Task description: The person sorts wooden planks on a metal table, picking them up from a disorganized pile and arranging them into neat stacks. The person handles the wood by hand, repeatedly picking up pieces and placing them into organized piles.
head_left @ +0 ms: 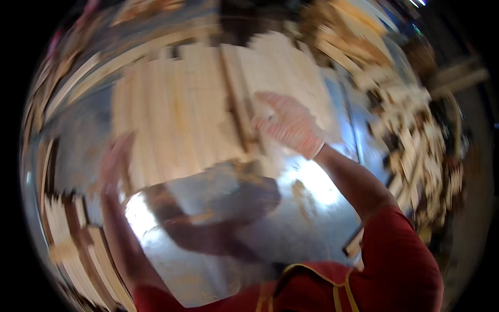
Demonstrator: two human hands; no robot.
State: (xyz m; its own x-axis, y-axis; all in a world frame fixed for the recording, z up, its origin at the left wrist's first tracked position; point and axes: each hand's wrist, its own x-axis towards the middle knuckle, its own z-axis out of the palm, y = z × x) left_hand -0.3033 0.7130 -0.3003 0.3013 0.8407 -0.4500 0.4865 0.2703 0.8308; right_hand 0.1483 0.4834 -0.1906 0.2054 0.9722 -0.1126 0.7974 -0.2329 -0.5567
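Wood offcuts (412, 156) heaped right; wooden strips (78, 268) stacked lower left.

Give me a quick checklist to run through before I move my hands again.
1. Right hand covered: ok, in a whitish-pink glove.
2. Left hand beside the left edge of the left group of long, pale wooden slats: ok; firm contact: cannot tell, blurred.
3. Far ends of those slats level: not ok, they are stepped.
4. Left group closed up against the right group of pale wooden slats: not ok, a dark brown band runs between them.
5. Shiny grey metal tabletop free of debris: not ok, tan dusty patches show.
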